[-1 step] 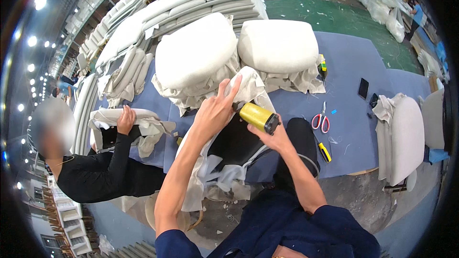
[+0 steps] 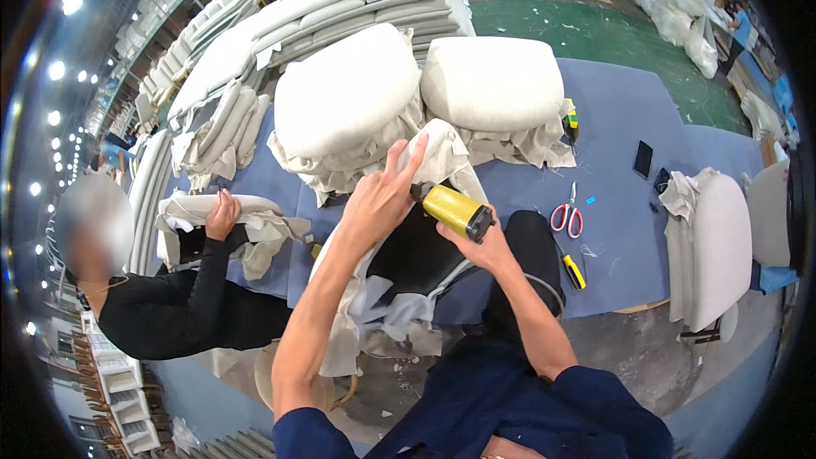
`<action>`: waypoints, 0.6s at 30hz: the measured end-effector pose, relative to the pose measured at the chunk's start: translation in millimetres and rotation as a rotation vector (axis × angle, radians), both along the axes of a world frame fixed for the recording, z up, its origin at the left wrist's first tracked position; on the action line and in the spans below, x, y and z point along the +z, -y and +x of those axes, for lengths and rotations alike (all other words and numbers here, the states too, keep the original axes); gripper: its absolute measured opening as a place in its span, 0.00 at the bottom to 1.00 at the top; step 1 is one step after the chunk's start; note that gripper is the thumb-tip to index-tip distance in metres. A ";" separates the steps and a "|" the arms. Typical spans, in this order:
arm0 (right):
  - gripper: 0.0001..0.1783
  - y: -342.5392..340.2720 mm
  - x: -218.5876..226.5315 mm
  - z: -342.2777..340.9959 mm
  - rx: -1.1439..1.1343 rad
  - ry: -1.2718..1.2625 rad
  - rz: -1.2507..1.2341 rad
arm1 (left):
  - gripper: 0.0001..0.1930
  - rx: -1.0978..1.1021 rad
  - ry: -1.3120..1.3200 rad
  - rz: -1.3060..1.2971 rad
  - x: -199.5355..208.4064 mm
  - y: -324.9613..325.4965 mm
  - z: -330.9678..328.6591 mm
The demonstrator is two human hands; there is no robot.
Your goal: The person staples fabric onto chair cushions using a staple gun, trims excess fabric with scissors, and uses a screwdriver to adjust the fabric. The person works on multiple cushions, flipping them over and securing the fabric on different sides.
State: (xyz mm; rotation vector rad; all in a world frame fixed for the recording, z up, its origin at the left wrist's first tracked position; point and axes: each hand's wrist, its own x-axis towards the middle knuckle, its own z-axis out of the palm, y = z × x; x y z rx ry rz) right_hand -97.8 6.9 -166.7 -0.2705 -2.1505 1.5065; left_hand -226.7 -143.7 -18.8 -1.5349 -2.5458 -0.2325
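Observation:
In my right hand (image 2: 478,245) is a yellow pneumatic staple gun (image 2: 457,211), its grip hidden by the hand. The nose of the tool points left, close beside my left fingers. My left hand (image 2: 382,200) presses and grips the edge of a cream-upholstered chair cushion (image 2: 444,143), two fingers stretched forward and the others bent. The cushion rests on its padded face with the black underside (image 2: 418,248) showing, and loose cream cloth hangs from its near end. A thin hose (image 2: 551,287) curves by my right forearm.
Two padded cream cushions (image 2: 347,89) stand on the blue table (image 2: 625,119) ahead. Red-handled scissors (image 2: 568,219), a yellow-handled screwdriver (image 2: 574,272) and a phone (image 2: 643,158) lie to the right. More cushions (image 2: 716,251) stand at far right. A co-worker (image 2: 183,302) handles another cushion at left.
The staple gun's nose has shifted slightly left, nearer my left fingers. Both hands keep their holds.

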 end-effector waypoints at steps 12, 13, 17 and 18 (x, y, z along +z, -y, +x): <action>0.22 19.0 34.9 38.9 0.122 0.119 -0.397 | 0.42 -0.152 0.592 0.144 3.9 24.3 -15.5; 0.22 17.3 35.3 44.7 0.127 0.116 -0.464 | 0.37 -0.166 0.790 0.194 6.7 24.3 -34.0; 0.21 12.1 28.2 45.5 0.100 0.058 -0.415 | 0.33 0.187 1.037 0.249 -7.9 21.1 -29.3; 0.21 17.2 22.2 40.7 0.077 0.013 -0.362 | 0.34 0.270 0.979 0.199 -13.0 24.0 -29.6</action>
